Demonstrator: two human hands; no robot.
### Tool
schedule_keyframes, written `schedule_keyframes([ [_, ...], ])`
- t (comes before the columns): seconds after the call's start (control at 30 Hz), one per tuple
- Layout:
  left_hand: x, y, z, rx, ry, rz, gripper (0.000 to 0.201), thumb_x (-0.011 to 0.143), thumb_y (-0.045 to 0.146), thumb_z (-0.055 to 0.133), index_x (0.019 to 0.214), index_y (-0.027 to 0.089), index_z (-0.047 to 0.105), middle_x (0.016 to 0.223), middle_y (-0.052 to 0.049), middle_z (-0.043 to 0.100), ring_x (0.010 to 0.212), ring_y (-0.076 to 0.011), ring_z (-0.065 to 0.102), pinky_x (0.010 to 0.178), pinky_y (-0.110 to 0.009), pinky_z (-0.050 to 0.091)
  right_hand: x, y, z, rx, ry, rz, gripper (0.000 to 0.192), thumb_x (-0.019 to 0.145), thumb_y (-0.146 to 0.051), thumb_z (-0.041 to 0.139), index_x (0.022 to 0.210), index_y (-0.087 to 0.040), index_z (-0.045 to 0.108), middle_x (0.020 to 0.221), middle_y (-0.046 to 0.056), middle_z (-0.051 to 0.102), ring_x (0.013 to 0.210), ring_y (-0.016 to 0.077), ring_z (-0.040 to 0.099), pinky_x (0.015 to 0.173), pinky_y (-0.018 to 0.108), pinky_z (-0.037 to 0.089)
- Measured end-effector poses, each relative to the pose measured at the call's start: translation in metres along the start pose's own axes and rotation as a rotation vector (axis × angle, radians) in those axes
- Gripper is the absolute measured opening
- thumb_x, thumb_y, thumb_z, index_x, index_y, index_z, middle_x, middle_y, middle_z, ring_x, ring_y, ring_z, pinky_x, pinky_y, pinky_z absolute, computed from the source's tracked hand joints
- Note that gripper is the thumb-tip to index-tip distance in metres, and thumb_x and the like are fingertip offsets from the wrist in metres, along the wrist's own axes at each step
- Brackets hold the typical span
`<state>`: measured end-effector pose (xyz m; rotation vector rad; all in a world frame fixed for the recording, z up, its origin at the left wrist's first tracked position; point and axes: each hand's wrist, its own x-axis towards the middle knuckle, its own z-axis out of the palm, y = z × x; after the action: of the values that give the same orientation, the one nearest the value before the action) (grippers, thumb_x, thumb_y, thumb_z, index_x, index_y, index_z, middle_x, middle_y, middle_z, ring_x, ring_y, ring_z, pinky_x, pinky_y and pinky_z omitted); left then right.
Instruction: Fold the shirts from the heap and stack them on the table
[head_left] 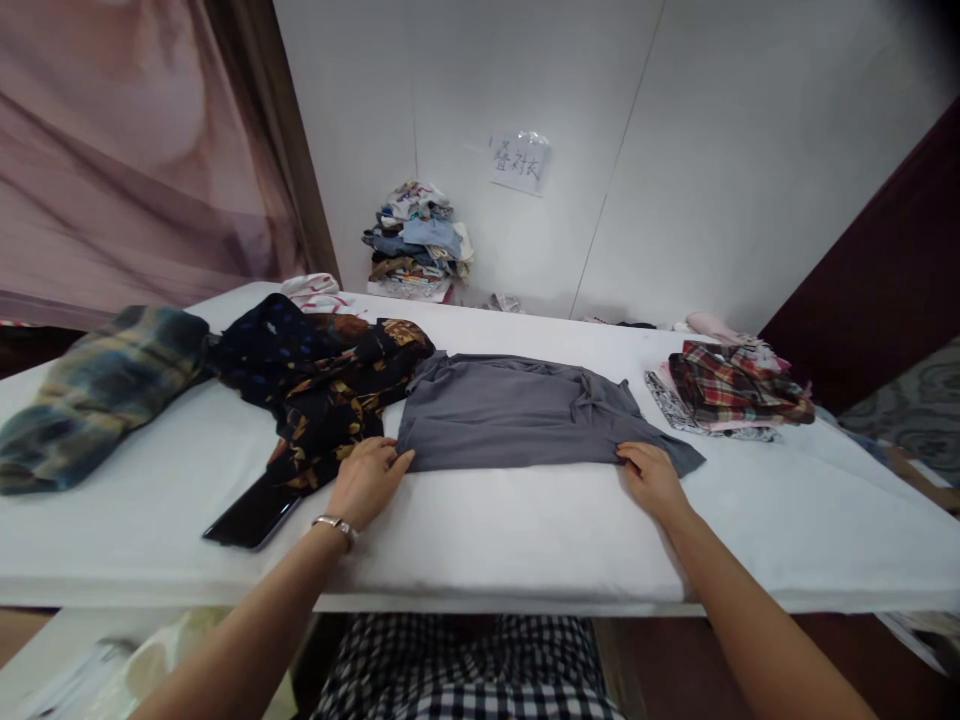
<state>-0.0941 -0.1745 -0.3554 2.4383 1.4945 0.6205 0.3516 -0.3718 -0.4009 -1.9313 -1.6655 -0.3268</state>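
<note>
On the white padded table (pixel 480 540), just ahead of the person, a grey shirt (pixel 517 412) lies spread flat and already doubled over into a broad rectangle, its near edge running straight between the two hands. The left hand (pixel 367 482), with a metal bracelet (pixel 335 524) at the wrist, rests on the shirt's near left corner, fingers spread and pressing down rather than clamped on the cloth; the right hand (pixel 651 478) sits at the near right corner, fingers lightly curled on the fabric where a loose sleeve tip sticks out past it, and whether it pinches the cloth cannot be told. By the look of it the fold is being squared and smoothed along the near edge; a further fold would call for both corners gripped evenly and the stray sleeve tucked in. Left of the shirt lies a dark patterned garment (pixel 330 385), touching it, with a black phone (pixel 253 515) beside it and a blue plaid garment (pixel 97 390) farther left. Plaid folded clothes (pixel 735 385) sit to the right, and a clothes pile (pixel 416 240) stands by the wall.
</note>
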Motion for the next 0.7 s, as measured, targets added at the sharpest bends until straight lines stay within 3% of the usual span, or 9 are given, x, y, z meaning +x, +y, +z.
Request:
schedule_keyframes([
  [0.13,0.009,0.003,0.001,0.076,-0.031,0.003,0.052,0.089,0.053,0.039,0.058,0.02,0.064,0.108,-0.014,0.072,0.109,-0.0318,0.061,0.091,-0.042,0.049,0.002,-0.003,-0.002,-0.039,0.043,0.041,0.031,0.075,-0.016,0.045,0.088,-0.019,0.073,0.099,0.01,0.074,0.096,0.0258,0.066,0.091,0.043,0.045],
  [0.27,0.016,0.007,0.001,0.171,-0.052,0.028,0.041,0.088,0.041,0.042,0.058,0.02,0.06,0.1,-0.014,0.071,0.106,-0.0325,0.061,0.084,-0.042,0.049,0.0,-0.007,-0.003,-0.027,0.02,0.09,0.034,0.072,-0.013,0.044,0.089,-0.019,0.073,0.1,0.008,0.074,0.097,0.0257,0.065,0.092,0.043,0.045],
  [0.4,0.014,0.007,0.0,0.242,-0.06,0.023,0.034,0.088,0.039,0.043,0.067,0.019,0.06,0.091,-0.014,0.069,0.099,-0.033,0.062,0.077,-0.043,0.048,-0.001,-0.004,-0.001,0.084,0.018,0.135,0.036,0.067,-0.014,0.044,0.088,-0.02,0.073,0.099,0.007,0.075,0.096,0.0251,0.066,0.092,0.041,0.047],
  [0.5,0.013,0.003,0.004,0.212,0.008,0.009,0.031,0.086,0.038,0.044,0.085,0.016,0.065,0.106,-0.017,0.07,0.102,-0.034,0.063,0.079,-0.045,0.049,0.011,0.002,-0.006,0.179,0.1,0.224,0.032,0.072,-0.02,0.045,0.087,-0.021,0.073,0.097,0.008,0.075,0.094,0.0242,0.067,0.091,0.039,0.05],
  [0.6,0.012,0.003,0.013,0.146,0.18,0.125,0.041,0.089,0.038,0.041,0.111,0.013,0.065,0.131,-0.019,0.062,0.12,-0.0344,0.057,0.095,-0.05,0.045,0.039,0.01,-0.015,0.1,0.118,0.366,0.033,0.079,-0.025,0.044,0.095,-0.02,0.073,0.104,0.009,0.073,0.1,0.0243,0.066,0.093,0.039,0.049],
  [0.63,0.012,0.004,0.017,0.125,0.198,0.206,0.044,0.09,0.038,0.039,0.117,0.014,0.063,0.135,-0.018,0.06,0.125,-0.0334,0.054,0.102,-0.051,0.041,0.05,0.013,-0.017,0.046,0.078,0.415,0.033,0.081,-0.026,0.046,0.099,-0.019,0.073,0.108,0.01,0.073,0.103,0.0245,0.065,0.094,0.038,0.048],
  [0.7,0.012,0.006,0.026,0.1,0.127,0.369,0.047,0.092,0.04,0.038,0.126,0.016,0.061,0.14,-0.015,0.058,0.131,-0.0312,0.051,0.111,-0.051,0.033,0.07,0.02,-0.019,-0.042,-0.017,0.499,0.032,0.081,-0.028,0.052,0.103,-0.018,0.073,0.112,0.012,0.071,0.107,0.0262,0.063,0.095,0.037,0.045],
])
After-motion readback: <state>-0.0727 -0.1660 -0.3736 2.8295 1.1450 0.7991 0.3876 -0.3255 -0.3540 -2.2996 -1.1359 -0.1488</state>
